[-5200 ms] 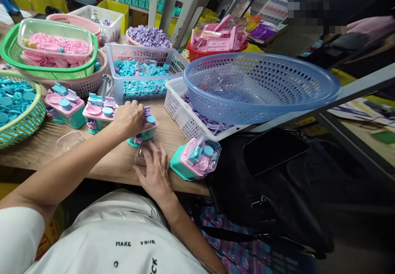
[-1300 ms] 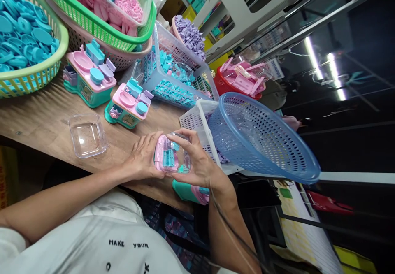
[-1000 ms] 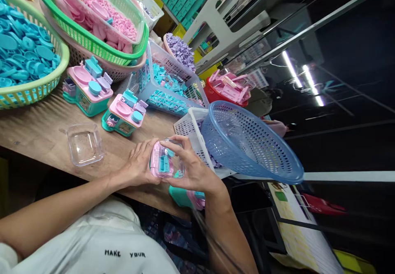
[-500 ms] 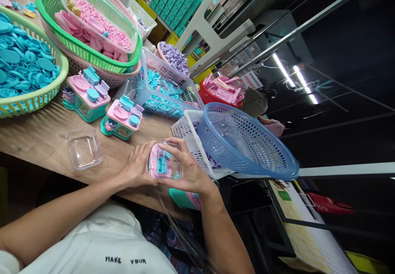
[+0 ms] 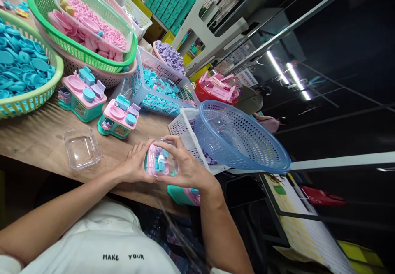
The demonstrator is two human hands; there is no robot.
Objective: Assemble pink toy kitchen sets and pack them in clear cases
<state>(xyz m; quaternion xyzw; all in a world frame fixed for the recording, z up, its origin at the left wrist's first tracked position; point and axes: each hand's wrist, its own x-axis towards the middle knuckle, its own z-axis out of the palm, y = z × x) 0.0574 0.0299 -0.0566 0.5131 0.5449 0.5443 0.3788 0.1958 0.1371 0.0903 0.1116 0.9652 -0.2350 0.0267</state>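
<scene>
My left hand [image 5: 138, 163] is wrapped round the base side of a small pink and teal toy kitchen [image 5: 153, 161]. A clear plastic cover [image 5: 170, 163] lies over the toy's top, with my right hand [image 5: 188, 165] curved round it. Two similar toy kitchens, one at the left [image 5: 82, 93] and one nearer [image 5: 118, 117], stand upright on the wooden table. An open clear cover [image 5: 82, 148] lies left of my hands. Another teal and pink toy [image 5: 182, 195] sits at the table edge, partly behind my right wrist.
A basket of blue parts [image 5: 46, 87] stands far left. Behind the toys are a green basket [image 5: 83, 56] with pink parts and a clear blue crate [image 5: 154, 101]. An oval blue basket [image 5: 243, 136] rests over a white basket [image 5: 182, 130] at the right.
The camera view has shifted slightly. Both hands still hold the toy and cover, which now sit closer together, and the toy is turned a little.
</scene>
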